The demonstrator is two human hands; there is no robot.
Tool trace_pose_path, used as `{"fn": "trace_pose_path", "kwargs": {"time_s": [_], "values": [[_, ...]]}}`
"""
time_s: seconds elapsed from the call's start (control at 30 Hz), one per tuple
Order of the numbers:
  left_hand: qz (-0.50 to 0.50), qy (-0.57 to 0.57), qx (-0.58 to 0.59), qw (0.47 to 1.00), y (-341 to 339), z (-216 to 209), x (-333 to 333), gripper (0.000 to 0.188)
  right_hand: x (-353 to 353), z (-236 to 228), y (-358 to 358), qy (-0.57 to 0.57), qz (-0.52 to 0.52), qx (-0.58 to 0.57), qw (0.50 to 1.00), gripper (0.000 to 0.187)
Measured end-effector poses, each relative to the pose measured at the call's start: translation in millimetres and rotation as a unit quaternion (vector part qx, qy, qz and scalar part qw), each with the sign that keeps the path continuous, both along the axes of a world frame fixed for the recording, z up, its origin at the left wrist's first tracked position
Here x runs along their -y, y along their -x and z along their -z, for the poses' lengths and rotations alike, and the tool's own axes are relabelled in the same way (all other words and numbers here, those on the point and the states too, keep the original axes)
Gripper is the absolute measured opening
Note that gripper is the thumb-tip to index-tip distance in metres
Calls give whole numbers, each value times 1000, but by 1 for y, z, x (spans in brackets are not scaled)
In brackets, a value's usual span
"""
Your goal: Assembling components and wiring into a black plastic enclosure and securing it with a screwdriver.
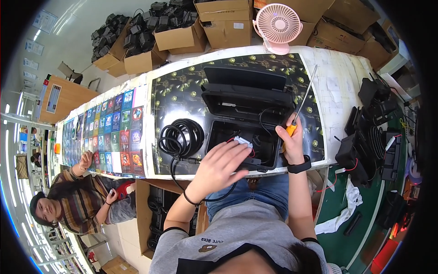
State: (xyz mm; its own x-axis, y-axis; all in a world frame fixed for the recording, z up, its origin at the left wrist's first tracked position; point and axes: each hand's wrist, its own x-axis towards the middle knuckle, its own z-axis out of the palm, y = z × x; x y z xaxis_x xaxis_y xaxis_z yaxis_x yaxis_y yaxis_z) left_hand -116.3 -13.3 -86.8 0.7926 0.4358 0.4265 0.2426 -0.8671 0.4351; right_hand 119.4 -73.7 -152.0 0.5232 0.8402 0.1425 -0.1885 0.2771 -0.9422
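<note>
A black plastic case (219, 129) lies with its lid (246, 100) raised on the dark patterned mat in front of me. My left hand (222, 165) reaches over its front left part, fingers stretched out flat. Its fingertips are at a small white piece (243, 141) with thin red wires inside the case; the palm side is hidden. At the case's right side, my right hand (294, 139) is wrapped round the yellow-orange handle of a screwdriver (306, 96), whose shaft points up and away. A coiled black cable (181, 138) rests left of the case.
A pink fan (278, 26) stands at the table's far edge, before cardboard boxes (223, 23). Picture cards (114, 132) cover the table's left part, where another person (77, 201) sits. Black cases and cables (365, 141) lie on a green surface at right.
</note>
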Motion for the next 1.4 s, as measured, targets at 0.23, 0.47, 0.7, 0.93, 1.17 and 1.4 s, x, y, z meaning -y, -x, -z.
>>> {"fn": "trace_pose_path", "kwargs": {"time_s": [0.23, 0.47, 0.7, 0.93, 1.17, 1.4], "values": [[-73, -59, -127, 987, -2, 1, 9, 52, 3, 1, 1, 11, -8, 4, 1000, 30], [39, -177, -62, 981, -18, 11, 18, 56, 1, 3, -1, -10, -8, -25, 1000, 32], [-24, -144, -92, 985, -21, 25, 31, 48, 6, 6, 0, 25, -26, -33, 999, 36], [-41, -203, -39, 978, -24, 33, 30, 42, 11, 12, -2, 35, -28, -41, 998, 38], [-11, -88, -105, 990, -22, 29, 29, 34, 15, 25, 0, 32, -20, -81, 996, 68], [-52, -140, -65, 987, -13, 22, 35, 53, 17, 21, -5, -17, -45, -129, 991, 83]]}}
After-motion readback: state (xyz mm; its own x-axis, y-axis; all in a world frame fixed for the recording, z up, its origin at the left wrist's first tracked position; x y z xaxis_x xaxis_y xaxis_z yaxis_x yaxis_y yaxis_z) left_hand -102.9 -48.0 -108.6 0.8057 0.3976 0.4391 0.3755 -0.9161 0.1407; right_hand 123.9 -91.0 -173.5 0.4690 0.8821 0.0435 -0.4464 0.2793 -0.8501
